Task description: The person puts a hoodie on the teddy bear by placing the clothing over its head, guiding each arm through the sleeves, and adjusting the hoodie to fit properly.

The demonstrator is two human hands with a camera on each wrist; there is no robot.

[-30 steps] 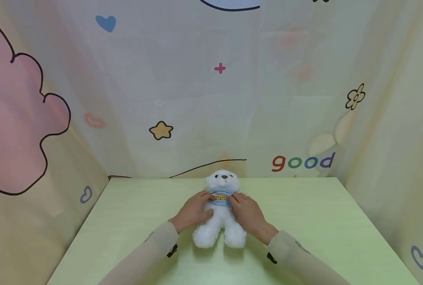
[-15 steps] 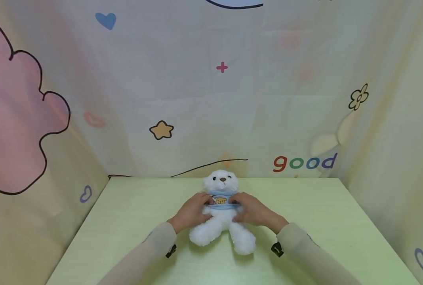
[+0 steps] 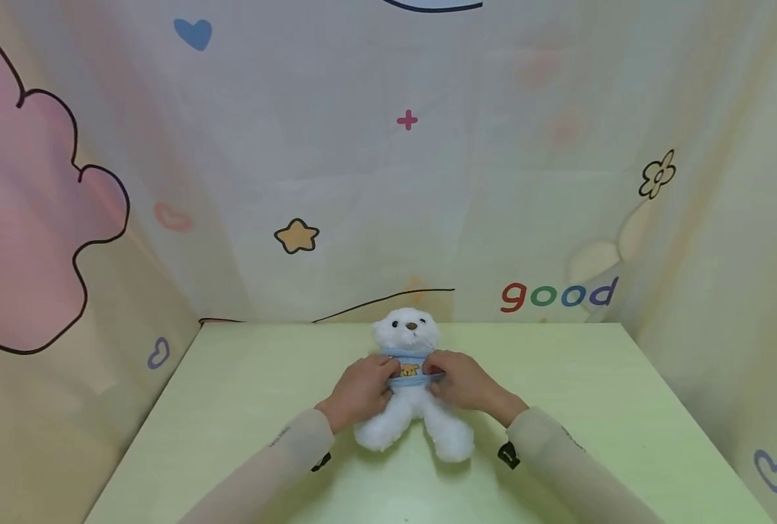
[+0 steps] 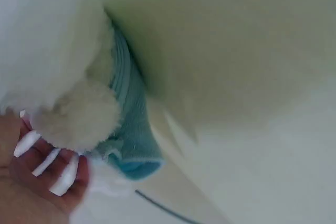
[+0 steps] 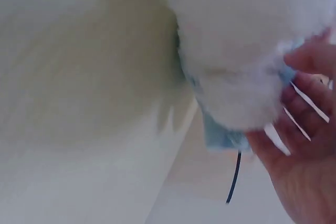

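Note:
A white plush teddy bear (image 3: 406,333) lies face up on the table, legs spread toward me. It wears a small light-blue sweater (image 3: 411,360) with a yellow animal's face on the chest. My left hand (image 3: 358,388) grips the sweater at the bear's side, fingers bent over it. On the other side, my right hand (image 3: 468,382) pinches the sweater between thumb and fingers. In the left wrist view, a furry arm (image 4: 86,114) sticks out beside the ribbed sweater (image 4: 134,129). White fur (image 5: 241,93) covers most of the sweater in the right wrist view.
The pale green table (image 3: 244,378) reaches back to a printed curtain (image 3: 349,145), which also hangs along both sides. A dark strap piece (image 3: 509,455) shows under the right cuff, with another under the left.
Over the last second the bear's legs have spread apart and its right-hand leg has swung outward. Fingers of both hands have curled in on the sweater; my right wrist has shifted outward.

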